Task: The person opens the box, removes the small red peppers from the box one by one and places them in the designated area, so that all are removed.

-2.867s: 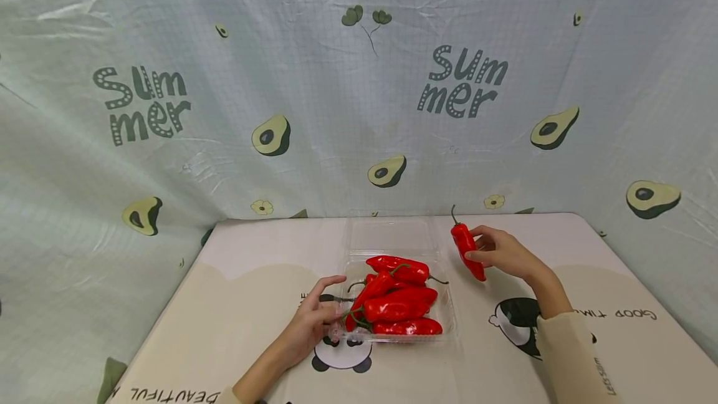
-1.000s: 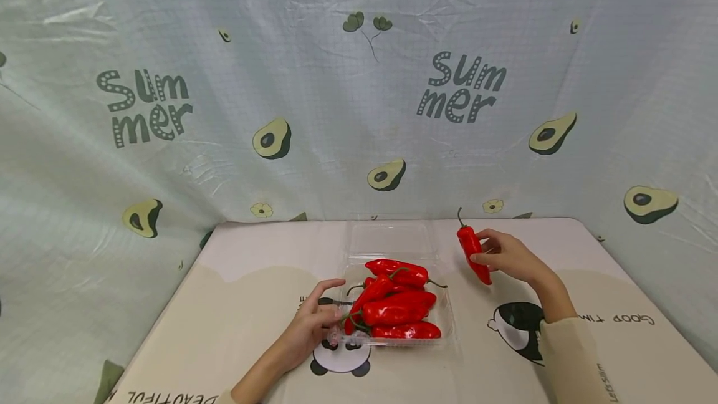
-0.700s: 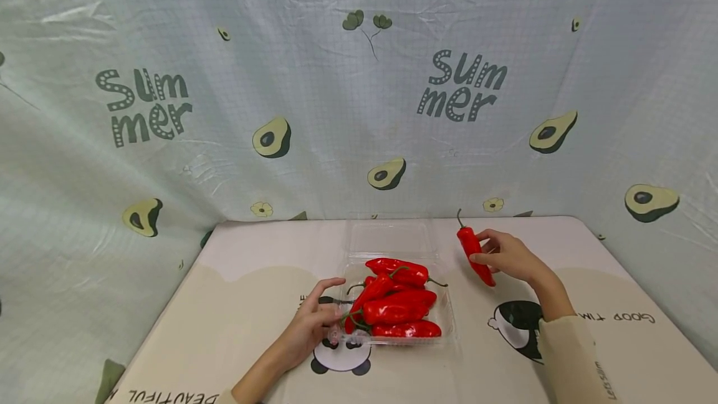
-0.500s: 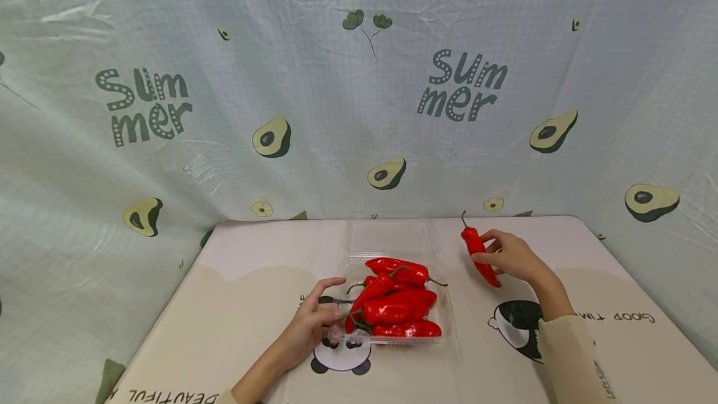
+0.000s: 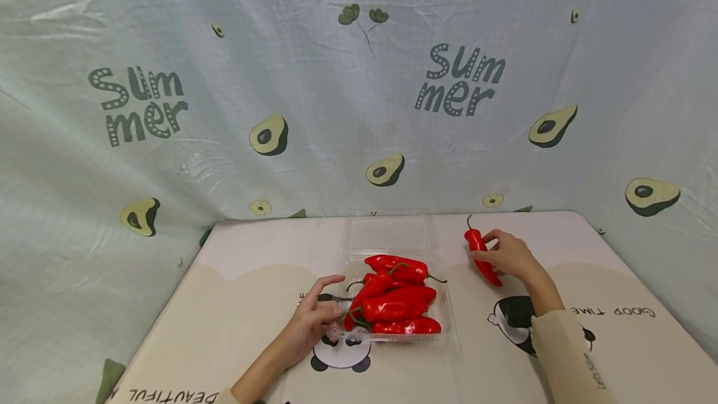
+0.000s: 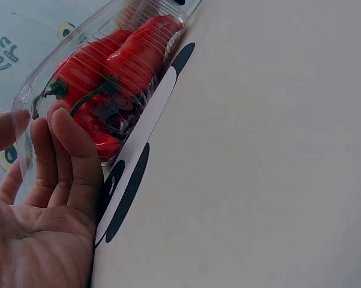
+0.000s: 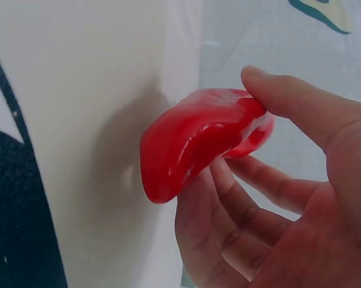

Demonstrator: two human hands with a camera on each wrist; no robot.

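Before a printed curtain [image 5: 325, 73] filling the upper frame, a cream counter [image 5: 241, 304] is spread across the lower half, where a clear plastic container [image 5: 449, 310] is set at lower centre, its lid [image 5: 389, 232] laid back; thin-walled, it would probably be dented by a hard squeeze and is best held at the rim. Against its left side the person's left grip [image 5: 305, 323] is rested, fingers bent; whether the wall is pinched or merely steadied cannot be told. By the right grip [image 5: 512, 254], at centre right, a red pepper [image 5: 477, 243] is pinched at mid-body between thumb and fingers, slanted, stem end uppermost, beside the container. Likely light, fairly firm and slippery of skin, it is best taken about its thick middle, with no pull put on the thin green stem [image 5: 469, 223]. Counted are one container, two grips, at least five red peppers [image 5: 392, 310] inside, the exact number being hidden by overlap, and one pepper held.
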